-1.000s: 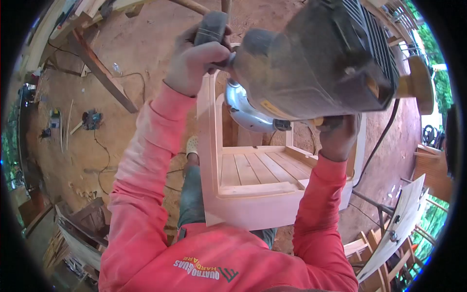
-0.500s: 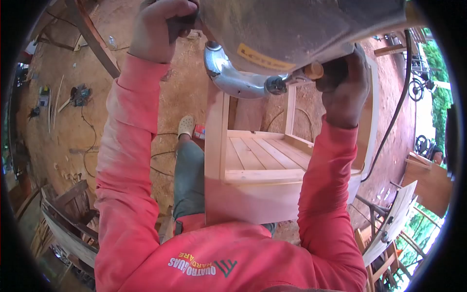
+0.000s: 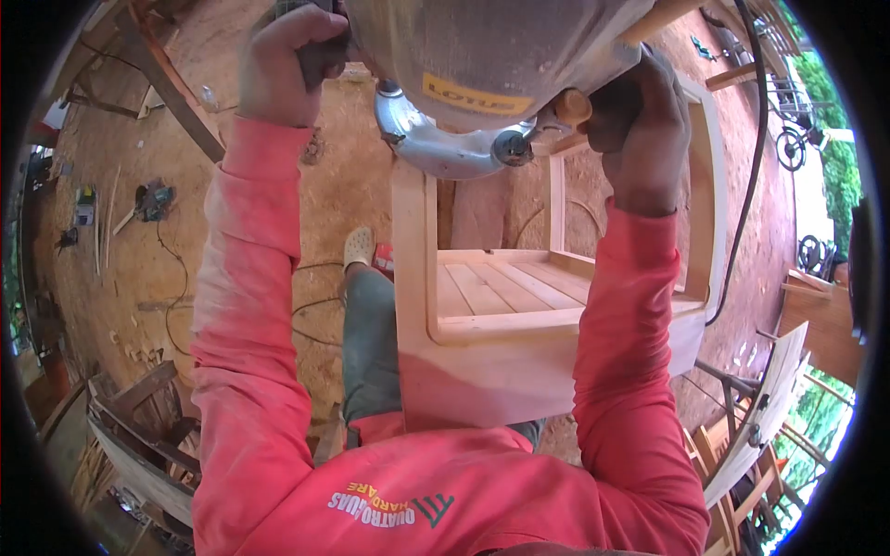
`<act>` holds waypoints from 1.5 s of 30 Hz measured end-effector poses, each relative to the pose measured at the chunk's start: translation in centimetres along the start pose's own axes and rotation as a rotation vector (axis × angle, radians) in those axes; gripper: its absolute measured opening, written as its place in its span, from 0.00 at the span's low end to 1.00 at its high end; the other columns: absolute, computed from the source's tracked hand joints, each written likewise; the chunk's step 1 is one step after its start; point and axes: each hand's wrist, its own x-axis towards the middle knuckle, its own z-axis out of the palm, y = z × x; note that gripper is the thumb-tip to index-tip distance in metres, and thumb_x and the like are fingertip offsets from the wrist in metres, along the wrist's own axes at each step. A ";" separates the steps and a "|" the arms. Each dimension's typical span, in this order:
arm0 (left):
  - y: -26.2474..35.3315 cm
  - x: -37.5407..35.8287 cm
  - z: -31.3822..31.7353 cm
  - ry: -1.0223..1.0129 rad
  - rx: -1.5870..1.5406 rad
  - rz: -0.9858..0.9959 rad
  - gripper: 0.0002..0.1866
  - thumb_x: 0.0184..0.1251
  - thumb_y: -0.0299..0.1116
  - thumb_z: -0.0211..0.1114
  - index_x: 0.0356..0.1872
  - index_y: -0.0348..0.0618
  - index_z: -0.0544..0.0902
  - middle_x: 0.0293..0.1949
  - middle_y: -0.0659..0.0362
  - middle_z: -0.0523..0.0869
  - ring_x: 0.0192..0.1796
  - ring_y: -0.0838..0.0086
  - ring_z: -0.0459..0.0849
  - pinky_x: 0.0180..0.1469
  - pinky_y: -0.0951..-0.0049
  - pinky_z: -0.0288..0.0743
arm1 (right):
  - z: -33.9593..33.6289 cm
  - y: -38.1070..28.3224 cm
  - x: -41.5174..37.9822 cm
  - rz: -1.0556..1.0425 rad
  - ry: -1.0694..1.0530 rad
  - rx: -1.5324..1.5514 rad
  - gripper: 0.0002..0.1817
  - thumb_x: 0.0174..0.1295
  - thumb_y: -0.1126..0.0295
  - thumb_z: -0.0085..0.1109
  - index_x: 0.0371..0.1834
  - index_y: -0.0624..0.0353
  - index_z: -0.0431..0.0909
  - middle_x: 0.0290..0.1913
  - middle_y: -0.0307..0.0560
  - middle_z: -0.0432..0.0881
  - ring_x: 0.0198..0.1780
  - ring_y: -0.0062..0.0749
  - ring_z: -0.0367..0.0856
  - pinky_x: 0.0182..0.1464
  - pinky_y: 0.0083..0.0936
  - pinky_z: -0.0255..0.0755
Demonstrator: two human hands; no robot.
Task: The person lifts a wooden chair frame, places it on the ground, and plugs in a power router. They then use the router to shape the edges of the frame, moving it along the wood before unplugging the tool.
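Observation:
Both my hands hold a large dusty power tool [image 3: 482, 46] with a yellow label, at the top of the view. My left hand [image 3: 289, 69] is wrapped round its dark handle on the left side. On the right side, my right hand [image 3: 640, 139] grips another dark handle, beside a round wooden-coloured knob [image 3: 572, 107]. The tool's curved metal base [image 3: 436, 144] is over the top part of a pale wooden frame [image 3: 491, 380]. Slats [image 3: 505, 285] show inside the frame. The tool's underside is hidden.
A black cable [image 3: 756, 157] runs down the right side of the frame. Another power tool [image 3: 153, 200] lies on the dirt floor at left. Wooden chair parts [image 3: 153, 408] stand at lower left, with boards [image 3: 760, 417] at lower right. My foot [image 3: 360, 246] is left of the frame.
The power tool and both hands have shifted a little to the left and up in view. Its yellow label now shows more squarely. Both hands keep their grip.

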 end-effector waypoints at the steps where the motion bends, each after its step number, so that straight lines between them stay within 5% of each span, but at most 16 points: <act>1: -0.3 0.1 -0.5 -0.012 0.003 0.013 0.10 0.63 0.31 0.59 0.40 0.40 0.85 0.36 0.56 0.89 0.30 0.72 0.82 0.32 0.72 0.70 | -0.1 0.0 0.0 0.010 -0.036 0.024 0.13 0.75 0.62 0.56 0.33 0.56 0.76 0.26 0.43 0.83 0.18 0.23 0.78 0.18 0.19 0.68; 8: 2.0 -2.0 4.1 0.041 0.106 0.049 0.20 0.52 0.30 0.67 0.48 0.34 0.83 0.33 0.61 0.85 0.27 0.78 0.80 0.27 0.77 0.69 | 1.5 0.1 -0.6 0.010 0.075 0.026 0.11 0.76 0.62 0.55 0.44 0.59 0.78 0.30 0.42 0.84 0.20 0.22 0.79 0.19 0.18 0.70; 15: 2.2 -1.6 3.3 0.033 0.140 0.076 0.20 0.52 0.31 0.67 0.48 0.35 0.83 0.32 0.61 0.84 0.27 0.78 0.79 0.26 0.78 0.68 | 2.0 0.6 0.2 -0.056 0.010 0.072 0.17 0.77 0.65 0.49 0.60 0.63 0.75 0.48 0.45 0.84 0.39 0.27 0.87 0.32 0.22 0.80; 18: 2.1 -1.5 3.0 0.026 0.145 0.091 0.20 0.52 0.31 0.67 0.48 0.35 0.83 0.32 0.61 0.84 0.27 0.78 0.80 0.26 0.78 0.68 | 1.5 1.0 0.7 -0.067 -0.011 0.024 0.17 0.77 0.64 0.50 0.60 0.63 0.75 0.48 0.45 0.83 0.38 0.26 0.86 0.32 0.20 0.80; 20: 2.2 -1.5 3.0 0.039 0.145 0.090 0.20 0.52 0.31 0.67 0.49 0.35 0.83 0.32 0.61 0.84 0.27 0.78 0.80 0.26 0.78 0.68 | 1.1 1.3 1.0 -0.425 -0.084 -0.443 0.17 0.77 0.64 0.50 0.59 0.64 0.76 0.45 0.45 0.84 0.35 0.24 0.84 0.30 0.19 0.78; 22: 2.3 -1.6 3.2 0.071 0.142 0.080 0.20 0.53 0.31 0.67 0.49 0.35 0.83 0.33 0.61 0.84 0.28 0.78 0.80 0.26 0.78 0.68 | 0.9 1.2 1.1 -0.394 -0.117 -0.454 0.16 0.77 0.63 0.51 0.57 0.64 0.76 0.41 0.44 0.84 0.31 0.23 0.83 0.28 0.17 0.76; 24: 2.2 -1.2 3.0 0.048 0.127 0.099 0.21 0.53 0.31 0.67 0.50 0.35 0.82 0.33 0.60 0.84 0.28 0.78 0.80 0.26 0.77 0.68 | 1.4 0.3 1.2 0.011 -0.114 0.003 0.16 0.78 0.61 0.51 0.54 0.64 0.77 0.37 0.43 0.83 0.27 0.22 0.81 0.26 0.16 0.74; 30: 2.2 0.0 2.5 0.018 0.121 0.126 0.21 0.55 0.31 0.66 0.50 0.32 0.81 0.33 0.59 0.84 0.27 0.76 0.80 0.27 0.77 0.69 | 3.6 0.1 2.1 -0.020 0.029 -0.031 0.15 0.77 0.59 0.53 0.48 0.62 0.77 0.29 0.41 0.81 0.22 0.22 0.79 0.20 0.17 0.68; 37: 1.9 1.9 2.2 0.048 0.151 0.141 0.20 0.55 0.30 0.65 0.50 0.32 0.81 0.31 0.59 0.84 0.27 0.77 0.80 0.27 0.77 0.68 | 2.8 1.2 4.6 -0.010 -0.038 -0.022 0.14 0.76 0.58 0.56 0.41 0.58 0.78 0.27 0.41 0.81 0.19 0.23 0.77 0.18 0.19 0.67; 40: 1.3 3.7 0.7 -0.020 0.158 0.137 0.20 0.62 0.34 0.69 0.52 0.33 0.80 0.33 0.56 0.87 0.30 0.71 0.85 0.30 0.71 0.75 | 3.3 1.2 5.8 -0.030 -0.036 0.012 0.13 0.75 0.58 0.58 0.38 0.57 0.77 0.26 0.41 0.80 0.19 0.23 0.78 0.17 0.20 0.67; 43: 0.6 5.2 -0.9 0.035 0.182 0.117 0.10 0.62 0.34 0.63 0.38 0.40 0.85 0.33 0.59 0.87 0.31 0.75 0.81 0.32 0.73 0.71 | 3.3 1.9 7.0 -0.065 -0.052 0.037 0.13 0.73 0.60 0.60 0.34 0.55 0.74 0.26 0.40 0.79 0.21 0.26 0.81 0.18 0.22 0.68; 45: 0.3 6.0 -1.0 0.083 0.134 0.110 0.10 0.62 0.34 0.63 0.39 0.40 0.85 0.34 0.59 0.87 0.32 0.74 0.82 0.32 0.73 0.71 | 3.5 1.9 7.6 -0.060 -0.014 0.008 0.14 0.73 0.59 0.60 0.33 0.54 0.73 0.27 0.41 0.79 0.21 0.27 0.81 0.18 0.23 0.68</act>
